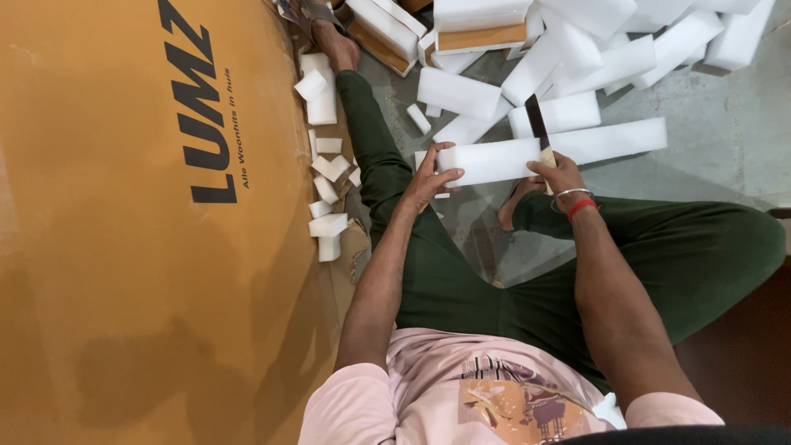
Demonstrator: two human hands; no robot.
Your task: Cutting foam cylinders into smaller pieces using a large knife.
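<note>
Foam strip (494, 161) lies crosswise over my lap, long axis left to right. My left hand (430, 177) clamps its left end; my right hand (560, 175), closed on the knife (537, 124), sets the blade across its middle.

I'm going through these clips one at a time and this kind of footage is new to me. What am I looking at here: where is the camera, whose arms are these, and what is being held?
The single picture comes from a camera worn on a person's head, looking down at their own lap and arms. The person sits on a grey floor in green trousers. Their left hand grips one end of a long white foam block. Their right hand, with bangles at the wrist, holds a knife whose dark blade stands across the block. Beyond lies a pile of similar foam blocks. Small cut foam pieces lie beside a large orange-brown cardboard sheet on the person's left.
</note>
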